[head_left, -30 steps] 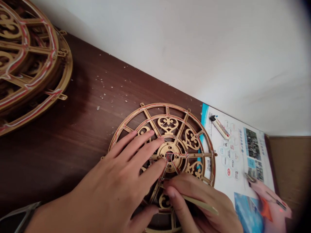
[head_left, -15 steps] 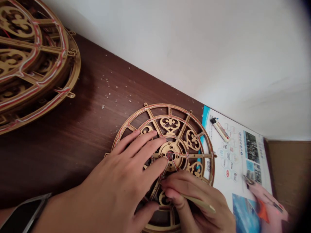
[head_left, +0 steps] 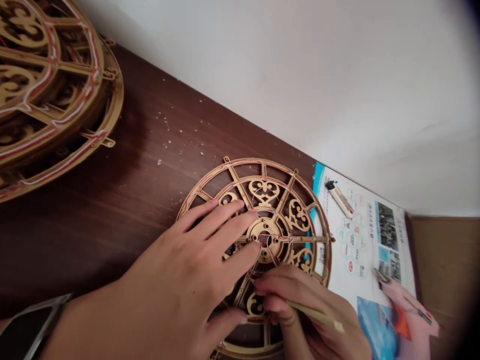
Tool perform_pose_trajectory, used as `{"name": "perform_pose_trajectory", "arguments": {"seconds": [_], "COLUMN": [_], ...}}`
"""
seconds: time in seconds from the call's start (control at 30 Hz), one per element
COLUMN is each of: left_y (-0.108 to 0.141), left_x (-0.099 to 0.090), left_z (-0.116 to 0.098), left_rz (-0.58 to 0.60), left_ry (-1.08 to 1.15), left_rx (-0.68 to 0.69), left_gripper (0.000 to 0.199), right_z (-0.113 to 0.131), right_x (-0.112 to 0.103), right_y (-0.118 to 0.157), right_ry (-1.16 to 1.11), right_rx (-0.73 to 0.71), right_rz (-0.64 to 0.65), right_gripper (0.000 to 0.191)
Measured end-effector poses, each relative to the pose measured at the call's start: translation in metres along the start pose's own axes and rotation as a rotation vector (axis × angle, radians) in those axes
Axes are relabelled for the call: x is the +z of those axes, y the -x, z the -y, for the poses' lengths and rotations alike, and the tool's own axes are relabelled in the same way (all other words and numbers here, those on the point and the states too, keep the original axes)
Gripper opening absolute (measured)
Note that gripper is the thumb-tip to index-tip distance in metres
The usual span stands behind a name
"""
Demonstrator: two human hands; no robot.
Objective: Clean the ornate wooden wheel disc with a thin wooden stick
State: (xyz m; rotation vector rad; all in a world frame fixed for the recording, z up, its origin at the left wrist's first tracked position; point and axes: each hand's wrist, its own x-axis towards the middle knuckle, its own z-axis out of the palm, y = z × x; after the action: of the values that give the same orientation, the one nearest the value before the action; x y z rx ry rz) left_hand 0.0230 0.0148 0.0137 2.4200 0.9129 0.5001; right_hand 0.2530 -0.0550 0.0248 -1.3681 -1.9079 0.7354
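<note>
A round gold-coloured frame (head_left: 258, 227) with scrollwork, spokes and a central hub lies flat on the table, red and white wires running along its channels. My left hand (head_left: 183, 272) rests palm down on the frame's left side, fingers spread, thumb low over the rim. Between the fingers of my right hand (head_left: 311, 300) is a thin yellowish-green stick-like tool (head_left: 317, 315). Its tip points at a lower spoke just below the hub, near the wires, and is mostly hidden by my fingers.
Stacked larger gold frames (head_left: 108, 120), also wired, stand at upper left. A printed sheet (head_left: 337, 245) lies partly under the frame's right side. On it are a white lighter-like object (head_left: 340, 200) and a pink glue gun (head_left: 410, 307). Pale scraps dot the brown table (head_left: 150, 210) beside the wall.
My right hand and the tool have shifted slightly right and down. My left hand stays pressed on the frame. The view has moved a little.
</note>
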Motion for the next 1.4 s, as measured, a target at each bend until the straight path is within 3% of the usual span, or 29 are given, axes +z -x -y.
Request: {"name": "perform_pose_trajectory", "arguments": {"seconds": [0.2, 0.4, 0.67, 1.03, 1.23, 1.4], "left_y": [-0.001, -0.001, 0.000, 0.001, 0.003, 0.003], "left_x": [-0.001, -0.003, 0.000, -0.001, -0.002, 0.000], "left_z": [-0.001, -0.002, -0.003, -0.004, -0.003, -0.004], "left_rz": [-0.007, 0.010, 0.003, 0.017, 0.011, 0.006], "left_ry": [0.032, 0.045, 0.071, 0.017, 0.023, 0.020], "left_rx": [-0.008, -0.029, -0.043, -0.007, 0.001, -0.016], "left_gripper": [0.046, 0.049, 0.052, 0.046, 0.049, 0.051], "right_z": [0.003, 0.008, 0.004, 0.002, 0.003, 0.003], "right_x": [0.004, 0.011, 0.011, 0.014, 0.015, 0.015], "right_y": [0.004, 0.005, -0.008, -0.005, -0.007, -0.005], "right_ry": [0.142, 0.292, -0.026, -0.218, -0.049, 0.046], "right_rx": [-0.033, -0.128, 0.003, 0.220, -0.009, -0.062], "right_rz": [-0.008, -0.009, -0.048, -0.142, -0.114, -0.057], "right_gripper": [0.019, 0.027, 0.024, 0.021, 0.022, 0.026]}}
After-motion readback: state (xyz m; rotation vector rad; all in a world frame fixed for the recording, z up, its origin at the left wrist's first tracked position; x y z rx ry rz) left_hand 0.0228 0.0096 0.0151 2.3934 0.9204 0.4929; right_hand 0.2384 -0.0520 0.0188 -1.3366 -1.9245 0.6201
